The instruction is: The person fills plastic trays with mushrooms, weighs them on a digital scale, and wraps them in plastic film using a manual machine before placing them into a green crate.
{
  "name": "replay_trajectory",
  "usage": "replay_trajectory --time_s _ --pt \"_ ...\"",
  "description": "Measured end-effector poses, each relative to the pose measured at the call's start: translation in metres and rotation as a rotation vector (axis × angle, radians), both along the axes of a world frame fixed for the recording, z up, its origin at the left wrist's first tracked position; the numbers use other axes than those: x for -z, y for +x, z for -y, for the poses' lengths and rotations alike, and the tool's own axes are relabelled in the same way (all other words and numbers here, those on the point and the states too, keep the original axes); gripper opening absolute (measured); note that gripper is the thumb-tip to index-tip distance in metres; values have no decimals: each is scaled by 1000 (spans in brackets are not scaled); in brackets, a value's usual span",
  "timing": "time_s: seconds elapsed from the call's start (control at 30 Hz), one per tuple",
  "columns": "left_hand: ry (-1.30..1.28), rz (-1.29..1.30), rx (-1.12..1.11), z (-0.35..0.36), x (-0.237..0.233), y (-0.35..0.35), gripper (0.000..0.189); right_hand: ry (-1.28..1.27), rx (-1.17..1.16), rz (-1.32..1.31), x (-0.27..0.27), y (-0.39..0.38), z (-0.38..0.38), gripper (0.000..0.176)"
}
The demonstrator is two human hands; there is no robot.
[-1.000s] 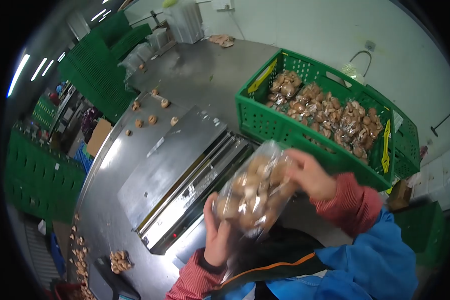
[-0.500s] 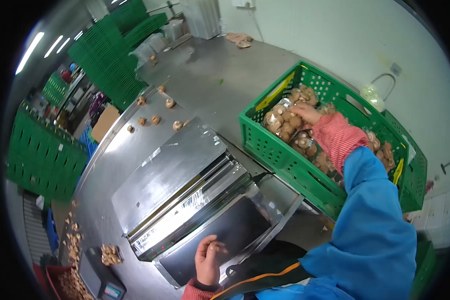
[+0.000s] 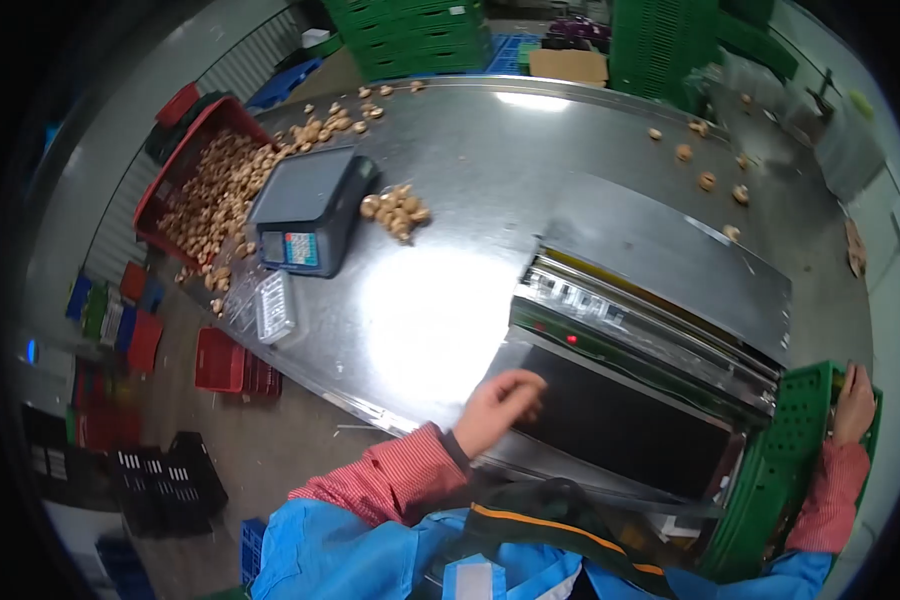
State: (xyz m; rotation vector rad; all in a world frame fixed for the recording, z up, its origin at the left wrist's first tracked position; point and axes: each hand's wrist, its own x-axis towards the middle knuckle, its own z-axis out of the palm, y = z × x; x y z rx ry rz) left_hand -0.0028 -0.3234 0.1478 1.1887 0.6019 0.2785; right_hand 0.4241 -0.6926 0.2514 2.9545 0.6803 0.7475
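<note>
My left hand (image 3: 497, 408) hovers over the near left corner of the wrapping machine's dark plate (image 3: 620, 420), its fingers curled in; whether anything is between them is too small to tell. At the far right, my right hand (image 3: 853, 405) is at the upper end of the green crate (image 3: 802, 415), fingers bent at its rim. What that hand holds, if anything, is hidden. Behind the dark plate runs the machine's roller section (image 3: 640, 325). A cluster of mushrooms (image 3: 396, 212) lies on the metal table (image 3: 450, 150), right of the grey scale (image 3: 305, 200).
A red bin (image 3: 157, 190) full of mushrooms (image 3: 220, 190) tilts at the table's left end. A clear tray (image 3: 275, 307) lies near the front edge. Loose mushrooms (image 3: 707, 181) are scattered at the back right. Green crates (image 3: 410, 35) are stacked behind the table.
The view has swung left, bringing the scale and red bin into full view. My right hand has left the packed mushrooms and is now at the crate's end. My left hand remains near the dark plate.
</note>
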Motion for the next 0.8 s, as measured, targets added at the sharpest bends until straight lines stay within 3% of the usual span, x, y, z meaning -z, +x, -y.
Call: replay_trajectory --time_s 0.03,0.13,0.2,0.27,0.3,0.33,0.37,0.47,0.6,0.77,0.8 --pt "29 -98 -83 -34 0 -16 23 115 -151 -24 -13 -28 -44 25" --pt "217 -77 -456 -141 30 -62 26 382 -553 -239 -20 -112 -180 17" --pt "292 -144 -611 -218 51 -90 25 313 -759 -418 -30 -179 -286 15" --pt "364 -159 -652 -287 67 -112 23 461 -851 -830 -4 -225 -385 19" --pt "387 -148 -678 -312 69 -117 22 385 -973 -795 23 -237 -432 24" --pt "409 -139 -700 -334 71 -117 21 319 -777 -1204 21 -263 -478 27" --pt "407 -118 -703 -351 72 -116 21 305 -799 -1284 50 -273 -524 30" --pt "409 -61 -690 -391 71 -108 19 277 -509 -1529 129 -294 -638 35" --pt "366 40 -634 -423 74 -99 16 468 -250 -1523 201 -303 -717 30" --pt "488 -55 -596 -446 66 -84 18 440 -178 -1421 225 -309 -744 24" --pt "631 -101 -596 -455 70 -79 19 413 -189 -1408 223 -307 -744 24"
